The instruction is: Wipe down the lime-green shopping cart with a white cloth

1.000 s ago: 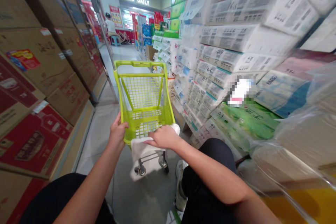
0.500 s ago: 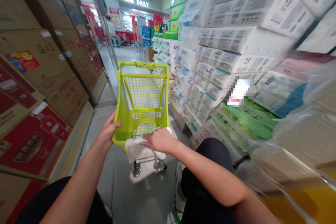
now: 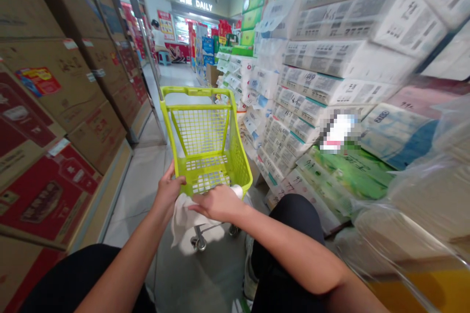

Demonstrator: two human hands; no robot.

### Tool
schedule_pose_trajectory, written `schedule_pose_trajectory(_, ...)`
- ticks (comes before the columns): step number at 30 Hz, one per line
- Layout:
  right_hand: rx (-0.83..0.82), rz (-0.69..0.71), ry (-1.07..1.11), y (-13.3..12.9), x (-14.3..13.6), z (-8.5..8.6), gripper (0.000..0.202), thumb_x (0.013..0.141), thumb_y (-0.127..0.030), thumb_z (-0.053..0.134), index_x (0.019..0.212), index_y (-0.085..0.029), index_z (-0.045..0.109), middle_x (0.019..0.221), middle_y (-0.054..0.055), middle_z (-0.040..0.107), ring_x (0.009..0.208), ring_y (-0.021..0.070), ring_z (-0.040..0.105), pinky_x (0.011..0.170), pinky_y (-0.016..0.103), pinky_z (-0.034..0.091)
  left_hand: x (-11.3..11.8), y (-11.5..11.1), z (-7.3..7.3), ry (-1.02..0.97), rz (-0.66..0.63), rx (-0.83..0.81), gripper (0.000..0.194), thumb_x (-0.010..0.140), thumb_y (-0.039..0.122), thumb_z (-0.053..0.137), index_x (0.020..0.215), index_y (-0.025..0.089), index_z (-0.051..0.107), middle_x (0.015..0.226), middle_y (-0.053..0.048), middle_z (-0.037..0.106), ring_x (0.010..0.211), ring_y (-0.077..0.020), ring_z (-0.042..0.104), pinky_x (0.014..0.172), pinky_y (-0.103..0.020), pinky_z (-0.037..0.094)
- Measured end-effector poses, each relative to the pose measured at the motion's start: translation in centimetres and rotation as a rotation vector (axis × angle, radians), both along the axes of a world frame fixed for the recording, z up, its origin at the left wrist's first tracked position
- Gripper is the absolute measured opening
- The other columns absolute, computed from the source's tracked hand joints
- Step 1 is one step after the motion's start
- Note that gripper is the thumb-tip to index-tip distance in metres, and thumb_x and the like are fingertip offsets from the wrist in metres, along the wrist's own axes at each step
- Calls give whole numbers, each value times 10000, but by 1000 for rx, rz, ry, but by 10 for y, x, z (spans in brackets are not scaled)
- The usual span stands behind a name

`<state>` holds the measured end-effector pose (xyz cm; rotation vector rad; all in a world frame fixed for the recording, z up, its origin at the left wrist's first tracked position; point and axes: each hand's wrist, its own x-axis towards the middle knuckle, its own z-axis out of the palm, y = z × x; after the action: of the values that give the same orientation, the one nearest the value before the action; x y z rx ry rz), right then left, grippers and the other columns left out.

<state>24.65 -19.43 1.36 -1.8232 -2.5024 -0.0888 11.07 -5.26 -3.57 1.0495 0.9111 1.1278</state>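
A small lime-green shopping cart [image 3: 201, 107] stands on the floor between my knees, its basket hollow and slatted. My left hand [image 3: 169, 187] grips the cart's near left rim, thumb on the inner side. Over the near rim, my right hand [image 3: 218, 203] presses a white cloth [image 3: 180, 212], fingers curled around it. Part of the cloth hangs down outside the basket on the left. Below it show the metal wheels [image 3: 199, 243]. My fingers hide some of the near rim.
Stacked cardboard cartons [image 3: 55, 83] line the left side. On the right rise piles of wrapped tissue packs [image 3: 323, 58], with a phone-like blurred thing [image 3: 338, 132] lying on them. Farther down the aisle, a person [image 3: 158, 36] sits on a blue stool [image 3: 163, 57].
The cart has turned, its near end swinging to the right. My left hand has moved right with the rim, and the cloth now hangs lower on the left.
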Motion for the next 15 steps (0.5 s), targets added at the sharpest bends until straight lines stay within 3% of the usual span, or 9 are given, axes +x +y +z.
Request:
schedule_pose_trajectory(3, 18, -36, -18, 0, 8, 2, 638, 1102, -651, 235, 1165, -231, 712, 964, 102, 790, 881, 263, 748, 736, 333, 514, -18, 19, 11, -57, -89, -39, 1089, 485, 57, 611, 1553, 255, 545, 1243, -57, 792, 852, -216, 782, 656, -238, 644)
schedule_pose_trajectory(6, 11, -66, -23, 1, 12, 3, 646, 1104, -647, 221, 1159, -232, 714, 939, 103, 791, 860, 259, 752, 728, 332, 518, -32, 34, 18, -70, -137, -49, 1093, 462, 60, 611, 1539, 243, 562, 1207, -68, 802, 921, -261, 794, 708, -285, 673)
schedule_pose_trajectory(11, 11, -51, -43, 8, -1, -1, 642, 1108, -633, 231, 1139, -214, 715, 951, 119, 790, 864, 257, 746, 750, 346, 530, -18, 24, 10, -39, 117, -4, 981, 510, 41, 614, 1476, 211, 635, 1432, -76, 711, 1220, -287, 725, 835, -245, 655)
schedule_pose_trajectory(15, 21, 13, -36, 12, -11, -4, 603, 1109, -621, 263, 1164, -214, 704, 1033, 120, 792, 916, 271, 742, 770, 359, 541, 3, 3, 2, 45, 154, 22, 965, 574, 34, 620, 1527, 185, 596, 1512, -84, 653, 1274, -285, 692, 872, -243, 641)
